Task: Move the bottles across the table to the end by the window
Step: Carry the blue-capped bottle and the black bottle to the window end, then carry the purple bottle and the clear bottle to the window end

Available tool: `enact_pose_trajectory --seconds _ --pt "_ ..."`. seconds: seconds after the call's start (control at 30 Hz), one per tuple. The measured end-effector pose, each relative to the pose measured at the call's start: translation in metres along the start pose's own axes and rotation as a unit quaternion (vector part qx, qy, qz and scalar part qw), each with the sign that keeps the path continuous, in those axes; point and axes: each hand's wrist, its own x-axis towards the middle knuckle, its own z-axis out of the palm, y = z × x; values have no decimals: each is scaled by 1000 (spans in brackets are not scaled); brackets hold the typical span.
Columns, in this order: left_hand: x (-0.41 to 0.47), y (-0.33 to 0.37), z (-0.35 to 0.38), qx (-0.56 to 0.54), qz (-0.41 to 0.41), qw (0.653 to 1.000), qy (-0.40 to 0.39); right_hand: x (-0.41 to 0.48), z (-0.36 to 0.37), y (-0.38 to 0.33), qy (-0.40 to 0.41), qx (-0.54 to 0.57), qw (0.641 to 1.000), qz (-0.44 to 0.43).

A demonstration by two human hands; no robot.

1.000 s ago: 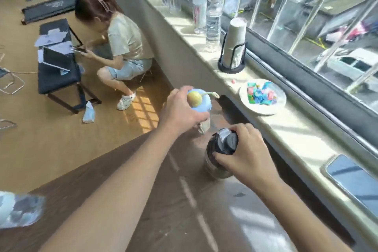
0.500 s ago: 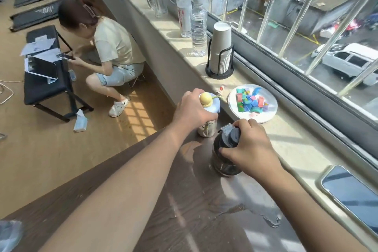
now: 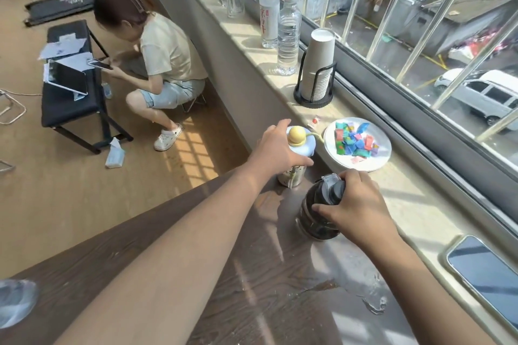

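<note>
A small bottle with a pale blue lid and a yellow knob (image 3: 297, 145) stands at the far corner of the dark wooden table (image 3: 252, 274), close to the windowsill. My left hand (image 3: 276, 148) wraps around its top from the left. A dark, black-capped bottle (image 3: 316, 211) stands upright on the table a little nearer and to the right. My right hand (image 3: 354, 206) grips its cap and shoulder from the right. Both bottles rest on the tabletop.
On the stone sill (image 3: 406, 204) sit a white plate of coloured pieces (image 3: 357, 145), a cup stack in a black holder (image 3: 316, 70), two clear water bottles (image 3: 288, 36) and a phone (image 3: 485, 274). A person crouches on the floor at left by a black bench (image 3: 70, 98). A puddle (image 3: 372, 302) lies on the table.
Both hands have carried their bottles further toward the window end; the bottles now stand on the table near the sill, and the view has shifted with them.
</note>
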Motion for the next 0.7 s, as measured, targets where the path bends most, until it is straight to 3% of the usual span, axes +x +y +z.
enact_pose_trajectory --seconds 0.27,0.33,0.43,0.57,0.7 --pt "-45 -14 -48 -6 -6 1000 18 -16 -26 -32 -34 -104 994 26" --pt "-70 -30 -70 -2 -6 999 51 -25 -35 -61 12 -134 991 -13" --pt "-117 -64 -110 -9 -31 995 91 -43 -33 -117 61 -96 987 -115" --pt "-195 -118 -172 -118 -105 977 145 -79 5 -190 18 -17 976 -216" --pt "-284 -173 -238 -121 -145 957 221 -125 65 -268 -59 16 959 -276"
